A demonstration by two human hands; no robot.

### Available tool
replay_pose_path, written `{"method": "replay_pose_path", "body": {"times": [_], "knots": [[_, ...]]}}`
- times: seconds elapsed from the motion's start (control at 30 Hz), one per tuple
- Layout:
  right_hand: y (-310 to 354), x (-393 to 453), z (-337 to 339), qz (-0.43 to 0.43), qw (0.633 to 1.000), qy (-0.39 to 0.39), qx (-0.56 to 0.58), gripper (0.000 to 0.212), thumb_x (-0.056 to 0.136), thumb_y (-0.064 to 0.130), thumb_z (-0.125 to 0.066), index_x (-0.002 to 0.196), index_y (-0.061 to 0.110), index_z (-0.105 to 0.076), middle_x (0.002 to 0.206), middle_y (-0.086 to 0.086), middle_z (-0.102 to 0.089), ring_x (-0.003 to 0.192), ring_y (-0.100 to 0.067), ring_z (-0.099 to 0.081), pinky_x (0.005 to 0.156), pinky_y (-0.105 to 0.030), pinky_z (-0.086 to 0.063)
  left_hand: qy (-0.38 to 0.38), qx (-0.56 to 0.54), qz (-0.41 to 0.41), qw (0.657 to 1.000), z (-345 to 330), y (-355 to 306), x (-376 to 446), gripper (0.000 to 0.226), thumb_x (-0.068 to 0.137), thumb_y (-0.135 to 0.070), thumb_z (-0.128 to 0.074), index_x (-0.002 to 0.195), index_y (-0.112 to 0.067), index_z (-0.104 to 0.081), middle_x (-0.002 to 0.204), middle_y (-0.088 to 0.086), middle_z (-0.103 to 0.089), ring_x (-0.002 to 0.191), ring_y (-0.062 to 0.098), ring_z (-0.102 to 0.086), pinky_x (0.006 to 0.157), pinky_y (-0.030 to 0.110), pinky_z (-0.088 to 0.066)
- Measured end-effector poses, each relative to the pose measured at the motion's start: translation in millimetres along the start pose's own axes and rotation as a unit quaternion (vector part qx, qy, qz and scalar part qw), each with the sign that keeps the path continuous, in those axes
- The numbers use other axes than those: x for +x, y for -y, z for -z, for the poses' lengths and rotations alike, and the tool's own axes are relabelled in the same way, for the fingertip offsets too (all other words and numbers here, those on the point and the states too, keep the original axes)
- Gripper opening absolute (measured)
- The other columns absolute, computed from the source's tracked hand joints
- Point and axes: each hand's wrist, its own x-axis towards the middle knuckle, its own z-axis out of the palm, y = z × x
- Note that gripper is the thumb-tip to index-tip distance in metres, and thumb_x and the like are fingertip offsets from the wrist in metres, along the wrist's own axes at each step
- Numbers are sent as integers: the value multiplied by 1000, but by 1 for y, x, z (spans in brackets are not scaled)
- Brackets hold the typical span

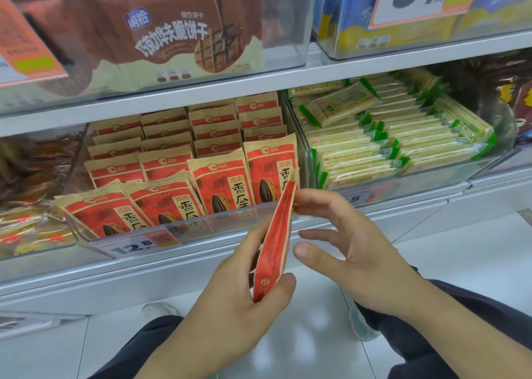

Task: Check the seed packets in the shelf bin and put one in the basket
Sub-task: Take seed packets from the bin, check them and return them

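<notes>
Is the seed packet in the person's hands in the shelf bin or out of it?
Out: the seed packet is edge-on in front of the bin, gripped by left hand, right hand touching its top.

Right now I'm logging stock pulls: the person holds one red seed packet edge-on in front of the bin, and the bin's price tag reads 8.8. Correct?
Not quite. The head view shows the price tag on the seed bin reading 12.8. The rest stands: the left hand holds one red seed packet edge-on before the bin, and the right hand touches its top.
</notes>
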Motion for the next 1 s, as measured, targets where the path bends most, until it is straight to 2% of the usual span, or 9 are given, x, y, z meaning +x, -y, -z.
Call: {"method": "replay_pose_path", "body": {"times": [0.07,0.2,0.3,0.4,0.53,0.67,0.73,0.83,1.0], "knots": [[-3,1,1,-2,999,-39,2,77,84,15,-82,146,32,-39,138,21,-52,136,-9,-50,103,-30,-53,-6,23,9,1000,0,3,0,51,95,-21,-68,125,-58,-51,95,-10,-71,83,16,-68,80,38,-60],[-2,5,12,1,996,-81,-24,105,66,11,-93,149,38,-35,134,17,-51,119,-14,-64,94,-30,-58,-39,131,-51,989,2,11,2,48,90,-21,-74,120,-52,-54,85,-25,-66,72,1,-63,65,14,-49],[3,8,19,70,992,-42,-95,58,69,20,-90,122,30,-69,110,12,-68,94,-13,-73,82,-24,-59,-55,135,-81,986,4,14,3,58,88,-16,-75,129,-50,-55,106,-35,-66,91,-9,-65,79,8,-50],[8,8,22,176,975,-42,-129,21,78,19,-83,97,21,-79,94,8,-72,88,-10,-71,78,-16,-54,-118,167,-137,969,6,15,7,48,84,-25,-79,128,-37,-63,122,-29,-63,112,-9,-59,92,4,-42],[13,11,37,292,927,-149,-181,24,82,3,-82,103,11,-73,101,-7,-72,97,-19,-73,84,-31,-59,-270,182,-157,932,17,5,21,37,89,-27,-75,122,-14,-65,121,-6,-63,120,6,-56,104,17,-40],[20,16,44,400,821,-299,-275,37,75,-12,-80,107,-5,-62,108,-17,-64,97,-32,-70,90,-35,-57,-385,192,-165,888,25,-4,49,21,89,-1,-58,108,-4,-66,114,6,-62,114,18,-54,102,24,-40],[22,20,43,426,786,-329,-303,38,75,-20,-76,108,-10,-59,109,-21,-61,99,-36,-67,94,-36,-55,-379,238,-143,883,24,-4,68,30,90,-4,-55,118,-4,-65,128,12,-57,127,27,-47,111,39,-36],[19,29,41,433,778,-331,-312,36,76,-25,-70,108,-11,-60,106,-23,-61,98,-38,-67,94,-40,-55,-324,368,-72,869,18,0,88,48,93,-23,-49,138,-11,-55,147,20,-43,143,42,-29,118,58,-20],[15,41,42,432,781,-333,-304,25,87,-18,-67,110,-9,-62,106,-22,-63,100,-34,-67,95,-37,-54,-267,407,-44,873,10,5,95,45,90,-32,-49,133,-21,-56,143,12,-50,143,41,-30,119,63,-12]]}}
